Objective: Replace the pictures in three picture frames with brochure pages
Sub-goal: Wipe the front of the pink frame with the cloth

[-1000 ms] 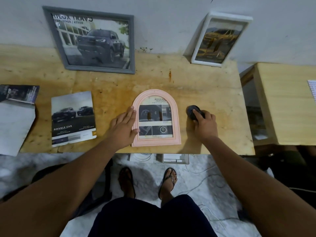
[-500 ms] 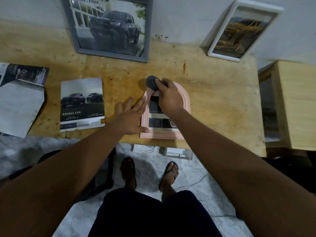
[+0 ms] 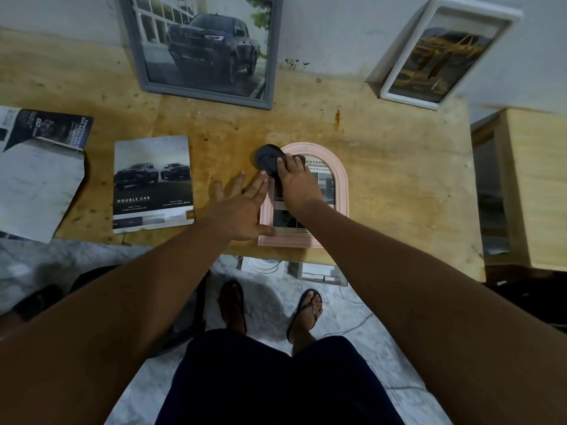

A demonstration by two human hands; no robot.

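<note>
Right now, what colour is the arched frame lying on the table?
The arched frame is pale pink; head view.

Plain home workroom, rough plywood table (image 3: 399,167), stained white wall (image 3: 322,41), marbled floor (image 3: 267,305), bare wooden cabinet (image 3: 537,179).

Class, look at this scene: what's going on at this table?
A person stands at a wooden table, working on a pink arched frame lying flat. The left hand, fingers straight, rests against the frame's left edge, while the right hand holds a dark round object at its top left. The frame shows a printed page. A grey frame and a white frame lean on the wall behind, and a Double Cab brochure lies to the left.
</note>
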